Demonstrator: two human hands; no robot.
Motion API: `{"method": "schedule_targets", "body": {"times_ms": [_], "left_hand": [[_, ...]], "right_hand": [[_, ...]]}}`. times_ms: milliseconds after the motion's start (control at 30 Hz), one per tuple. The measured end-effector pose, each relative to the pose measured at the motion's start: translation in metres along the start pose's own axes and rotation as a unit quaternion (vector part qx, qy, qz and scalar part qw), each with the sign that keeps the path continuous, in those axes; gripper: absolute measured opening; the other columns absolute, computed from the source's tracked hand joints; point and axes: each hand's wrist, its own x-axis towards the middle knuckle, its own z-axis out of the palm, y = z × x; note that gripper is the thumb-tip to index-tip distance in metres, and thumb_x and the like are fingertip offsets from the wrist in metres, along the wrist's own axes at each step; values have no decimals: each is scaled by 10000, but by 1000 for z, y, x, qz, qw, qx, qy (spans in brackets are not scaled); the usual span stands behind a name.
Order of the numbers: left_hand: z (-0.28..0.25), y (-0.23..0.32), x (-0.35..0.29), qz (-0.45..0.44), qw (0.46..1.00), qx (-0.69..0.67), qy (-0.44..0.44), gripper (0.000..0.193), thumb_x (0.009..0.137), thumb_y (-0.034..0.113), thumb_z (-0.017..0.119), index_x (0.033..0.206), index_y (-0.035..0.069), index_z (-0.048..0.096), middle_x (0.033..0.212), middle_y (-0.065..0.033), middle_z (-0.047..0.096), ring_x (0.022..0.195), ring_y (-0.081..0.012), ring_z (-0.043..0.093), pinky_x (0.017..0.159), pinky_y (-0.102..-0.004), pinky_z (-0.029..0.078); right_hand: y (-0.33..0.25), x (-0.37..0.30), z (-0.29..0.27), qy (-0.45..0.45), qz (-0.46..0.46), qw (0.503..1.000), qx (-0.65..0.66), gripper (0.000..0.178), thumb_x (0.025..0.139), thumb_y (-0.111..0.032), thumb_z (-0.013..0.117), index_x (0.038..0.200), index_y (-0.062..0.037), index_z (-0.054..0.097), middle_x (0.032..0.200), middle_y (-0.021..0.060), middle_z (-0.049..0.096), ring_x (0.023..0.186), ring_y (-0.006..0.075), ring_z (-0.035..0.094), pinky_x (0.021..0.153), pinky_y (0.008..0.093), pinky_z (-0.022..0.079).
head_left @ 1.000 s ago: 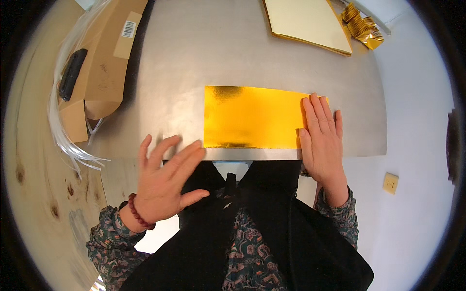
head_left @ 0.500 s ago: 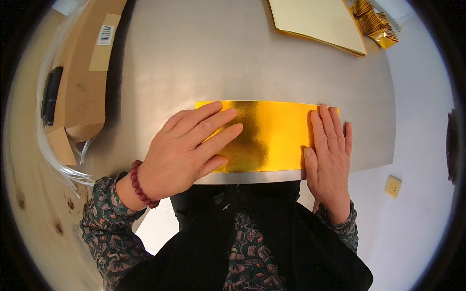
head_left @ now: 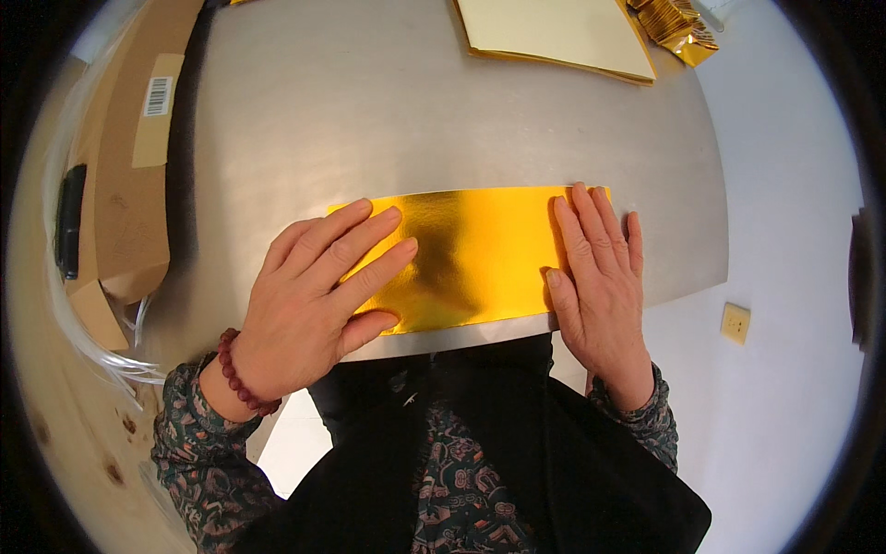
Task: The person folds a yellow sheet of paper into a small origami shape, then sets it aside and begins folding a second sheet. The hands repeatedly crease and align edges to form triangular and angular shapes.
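gold, shiny, rectangular foil-like sheet (head_left: 503, 249) lies at the frame's centre, long axis left to right, its opposite ends under the left hand (head_left: 306, 294) and right hand (head_left: 602, 284), fingers outstretched, pinching nothing.

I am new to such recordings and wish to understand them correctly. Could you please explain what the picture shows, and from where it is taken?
There is no machine here: a person works with two bare hands. The view comes from a wide fisheye camera worn on the head, looking down, so straight edges appear bent.

The left hand, with a dark red beaded bracelet at its wrist, rests on the left part of a shiny gold rectangular sheet. The right hand rests on its right end. Neither hand seems to grip it.

The sheet lies on a smooth grey table. Farther away are a flat cream stack with gold edges and a folded shiny gold bundle. At left is a brown cardboard box.
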Motion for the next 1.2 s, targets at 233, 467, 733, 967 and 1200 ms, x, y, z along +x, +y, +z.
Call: {"method": "schedule_targets", "body": {"times_ms": [233,467,733,967,1200], "left_hand": [[1,-1,-1,1,1000,-15,-1,611,992,412,717,1544,172,612,1629,-70,553,1503,-280,495,1215,-452,396],[4,-7,-10,-20,996,-82,42,547,1021,409,702,1453,74,683,1522,-95,647,1406,-305,599,1121,-441,492],[1,-10,-17,-36,997,-56,37,570,961,454,781,1412,112,711,1481,-97,667,1348,-312,633,1082,-460,501],[0,-12,-16,-41,996,-70,38,551,981,477,750,1412,136,715,1497,-103,657,1384,-315,606,1062,-447,492],[-1,-12,-17,-68,993,-85,40,537,963,501,745,1399,188,721,1537,-141,616,1371,-363,608,1069,-451,476]], "right_hand": [[1,0,1,-11,2,1000,2,630,1063,-275,583,1652,-76,476,1751,157,388,1647,342,307,1347,575,102],[1,0,2,-34,12,999,1,646,1045,-258,575,1650,-53,477,1755,179,380,1661,365,275,1352,568,78],[3,-1,3,-56,22,998,-7,660,1031,-246,522,1652,-34,456,1754,192,372,1664,393,252,1356,594,55],[3,-1,1,-66,33,997,-34,671,1039,-276,485,1659,-24,441,1754,205,364,1664,395,251,1355,598,59],[2,2,0,-53,27,998,-15,683,1045,-295,478,1671,-27,423,1760,205,354,1664,398,249,1355,598,59]]}}
